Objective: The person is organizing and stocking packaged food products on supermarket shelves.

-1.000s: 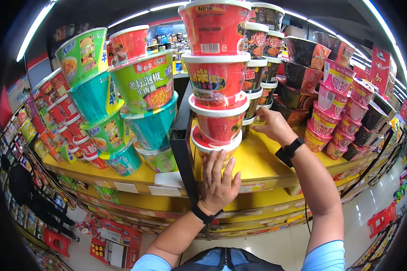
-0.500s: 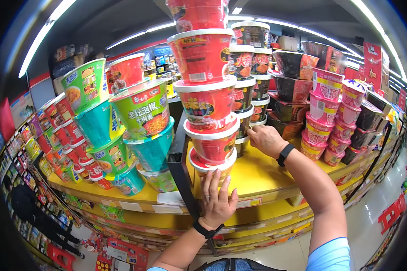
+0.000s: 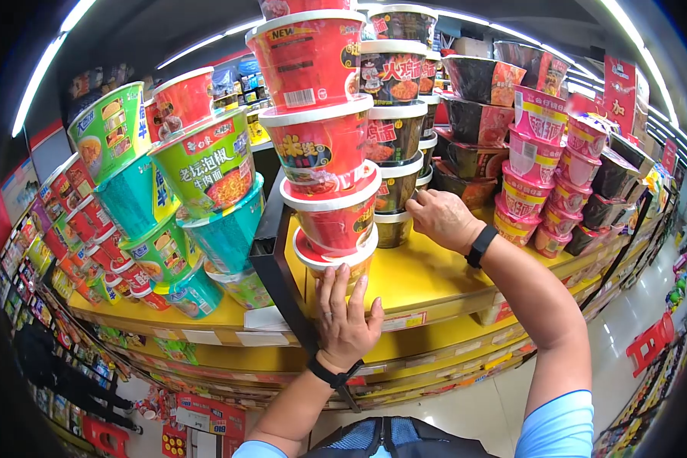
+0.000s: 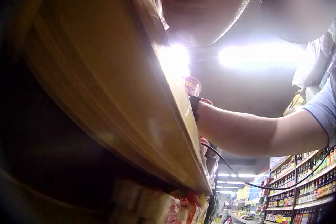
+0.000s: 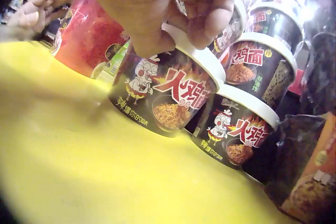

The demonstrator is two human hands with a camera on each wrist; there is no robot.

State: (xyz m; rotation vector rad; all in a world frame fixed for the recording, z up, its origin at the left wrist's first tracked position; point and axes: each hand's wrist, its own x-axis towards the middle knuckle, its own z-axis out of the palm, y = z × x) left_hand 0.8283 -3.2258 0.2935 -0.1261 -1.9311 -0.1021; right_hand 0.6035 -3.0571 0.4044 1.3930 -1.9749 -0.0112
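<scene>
My left hand [image 3: 343, 313] lies with straight fingers against the lowest red noodle bowl [image 3: 362, 263], at the foot of a tall stack of red bowls [image 3: 320, 145] with white lids. To its right stands a stack of black noodle bowls [image 3: 397, 122]. At the lowest black noodle bowl [image 5: 163, 90], my right hand [image 3: 446, 221] has its fingers curled at the rim. In the right wrist view, the right thumb and fingers [image 5: 210, 24] grip at the white lid's edge. The left wrist view shows mostly the shelf edge [image 4: 173, 108], with the left fingers hidden.
Green and teal bowls [image 3: 206, 168] stand beyond a black divider [image 3: 278, 282] at left. More black bowls [image 3: 481, 122] and pink cups [image 3: 527, 172] are stacked at right. The yellow shelf [image 3: 450, 282] has price tags along its front edge.
The front black bowl stack has come forward beside the red stack, with my right hand at its lowest bowl. My left hand stays against the red stack's base. The head view has shifted.
</scene>
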